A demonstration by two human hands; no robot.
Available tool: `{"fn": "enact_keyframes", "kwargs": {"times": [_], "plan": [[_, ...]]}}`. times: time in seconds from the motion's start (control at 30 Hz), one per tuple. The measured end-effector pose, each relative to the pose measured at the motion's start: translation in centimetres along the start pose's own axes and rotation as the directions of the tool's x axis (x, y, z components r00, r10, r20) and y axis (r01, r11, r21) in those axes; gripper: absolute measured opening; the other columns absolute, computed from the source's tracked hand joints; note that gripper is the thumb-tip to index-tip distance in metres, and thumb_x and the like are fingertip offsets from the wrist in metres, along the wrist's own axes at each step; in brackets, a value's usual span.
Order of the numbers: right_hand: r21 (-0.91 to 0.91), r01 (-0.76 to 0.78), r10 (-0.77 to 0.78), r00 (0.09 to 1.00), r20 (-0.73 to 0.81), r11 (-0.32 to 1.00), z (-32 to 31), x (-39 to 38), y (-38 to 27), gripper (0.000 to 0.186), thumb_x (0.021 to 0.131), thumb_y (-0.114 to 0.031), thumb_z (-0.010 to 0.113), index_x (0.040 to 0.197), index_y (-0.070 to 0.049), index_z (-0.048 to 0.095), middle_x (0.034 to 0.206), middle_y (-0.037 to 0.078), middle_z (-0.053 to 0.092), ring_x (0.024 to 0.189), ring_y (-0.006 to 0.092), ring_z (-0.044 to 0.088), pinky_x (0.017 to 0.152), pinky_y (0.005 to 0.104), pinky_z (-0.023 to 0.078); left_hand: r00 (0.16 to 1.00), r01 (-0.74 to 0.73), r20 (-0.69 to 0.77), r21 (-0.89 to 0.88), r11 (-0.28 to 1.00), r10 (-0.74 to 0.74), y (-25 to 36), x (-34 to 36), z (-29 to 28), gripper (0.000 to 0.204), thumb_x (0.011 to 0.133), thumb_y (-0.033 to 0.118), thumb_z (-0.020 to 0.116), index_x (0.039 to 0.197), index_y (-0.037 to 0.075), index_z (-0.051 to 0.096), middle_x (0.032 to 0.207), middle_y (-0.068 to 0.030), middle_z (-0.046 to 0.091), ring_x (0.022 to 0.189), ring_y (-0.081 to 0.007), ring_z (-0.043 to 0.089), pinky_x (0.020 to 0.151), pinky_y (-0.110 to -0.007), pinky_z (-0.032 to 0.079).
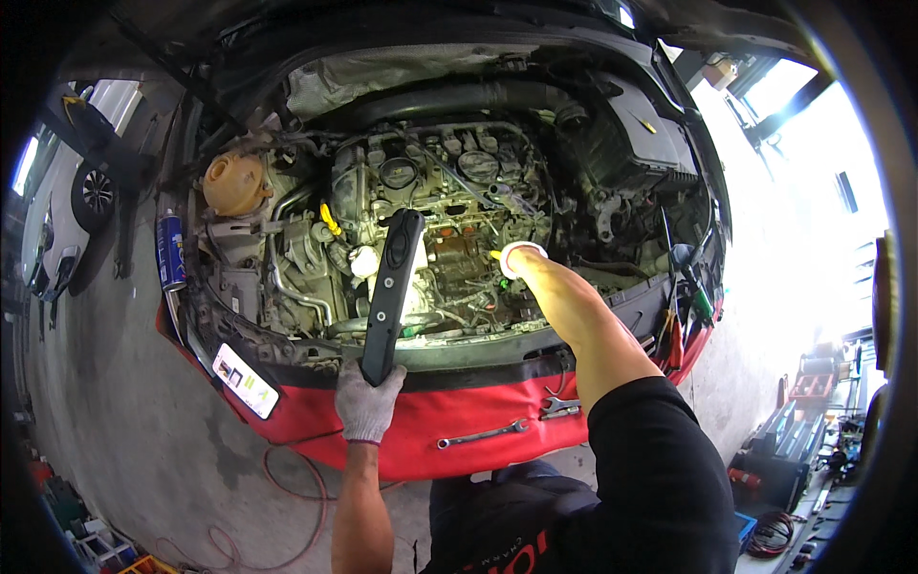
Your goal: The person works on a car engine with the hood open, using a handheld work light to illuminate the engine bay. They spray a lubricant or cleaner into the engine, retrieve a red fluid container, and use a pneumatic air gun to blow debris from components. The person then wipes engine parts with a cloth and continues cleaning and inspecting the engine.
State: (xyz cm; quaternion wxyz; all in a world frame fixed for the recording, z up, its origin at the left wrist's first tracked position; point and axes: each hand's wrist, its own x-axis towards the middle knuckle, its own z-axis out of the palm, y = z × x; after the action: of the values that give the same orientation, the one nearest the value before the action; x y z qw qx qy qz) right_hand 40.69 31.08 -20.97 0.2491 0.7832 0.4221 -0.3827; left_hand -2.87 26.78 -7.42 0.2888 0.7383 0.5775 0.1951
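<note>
A gloved left hand (367, 406) wraps its fingers around the near end of a black work light (390, 292), held over the front of an open engine bay. The light's long axis runs from the fist away from the wearer, leaning slightly right, its far end pointing at the engine (435, 187) and a bright glow falling beneath it. The right hand (518, 256) reaches in beside it, only a white glove cuff clearly showing; whether its fingers grip anything cannot be told. The work looks under way: access is made, the engine top lies exposed and a red cover (411, 438) drapes the car's front edge. Parts inside remain uncovered, so closing up appears left; how much else cannot be judged. Farther out, a wrench (483, 435) rests on the cover, a lit phone (246, 381) at left.
</note>
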Motion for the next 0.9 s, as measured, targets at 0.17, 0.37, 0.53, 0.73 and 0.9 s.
{"fn": "enact_keyframes", "kwargs": {"times": [0.17,0.37,0.53,0.73,0.9], "plan": [[-0.115,-0.056,0.073,0.986,0.150,0.992,-0.2,1.4,3.1,0.078,0.096,-0.021,0.056,0.163,-0.043,0.024,0.161,0.006,0.047,0.128,0.0299,0.062,0.102,0.0523,0.053,0.997,0.023,0.070,0.052,0.998,-0.027,2.5,0.0,1.4,0.053,0.074,0.046,0.086,0.094,0.000,0.067,0.093,-0.0209,0.070,0.089,-0.0414,0.069,0.079,-0.051,0.055],[-0.124,0.154,-0.150,0.988,0.043,0.980,-1.8,-2.1,-3.9,0.080,0.096,-0.029,0.061,0.165,-0.043,0.021,0.161,-0.006,0.047,0.128,0.0252,0.063,0.099,0.0551,0.054,0.995,0.081,-0.069,0.141,0.987,-0.071,1.3,-0.5,-0.4,0.053,0.074,0.044,0.087,0.095,-0.001,0.067,0.094,-0.0220,0.069,0.090,-0.0426,0.069,0.081,-0.051,0.054],[-0.150,-0.003,0.016,0.996,0.087,0.989,0.1,1.7,0.0,0.068,0.094,-0.023,0.062,0.158,-0.031,0.043,0.154,-0.002,0.055,0.126,0.0244,0.064,0.096,0.0511,0.056,0.996,0.089,0.004,0.119,0.989,-0.090,3.2,-0.5,1.9,0.054,0.074,0.043,0.087,0.095,-0.002,0.066,0.097,-0.0237,0.069,0.093,-0.0438,0.068,0.083,-0.051,0.054],[-0.041,0.145,-0.150,0.966,-0.209,0.989,1.0,-2.7,-1.3,0.040,0.096,-0.029,0.062,0.133,-0.017,0.070,0.132,0.005,0.071,0.114,0.0271,0.071,0.092,0.0486,0.057,0.995,0.101,0.000,0.133,0.986,-0.102,4.1,-0.7,2.5,0.055,0.075,0.045,0.086,0.097,-0.002,0.067,0.099,-0.0242,0.069,0.095,-0.0441,0.068,0.084,-0.052,0.054],[0.031,0.142,-0.131,0.966,-0.221,0.989,0.4,-9.5,-7.7,0.043,0.097,-0.040,0.062,0.136,-0.023,0.068,0.139,0.003,0.068,0.118,0.0239,0.069,0.093,0.0441,0.057,0.995,0.069,-0.087,0.185,0.980,-0.054,2.2,-0.7,2.5,0.056,0.075,0.045,0.086,0.097,-0.002,0.067,0.096,-0.0242,0.069,0.093,-0.0442,0.068,0.083,-0.052,0.054]]}}
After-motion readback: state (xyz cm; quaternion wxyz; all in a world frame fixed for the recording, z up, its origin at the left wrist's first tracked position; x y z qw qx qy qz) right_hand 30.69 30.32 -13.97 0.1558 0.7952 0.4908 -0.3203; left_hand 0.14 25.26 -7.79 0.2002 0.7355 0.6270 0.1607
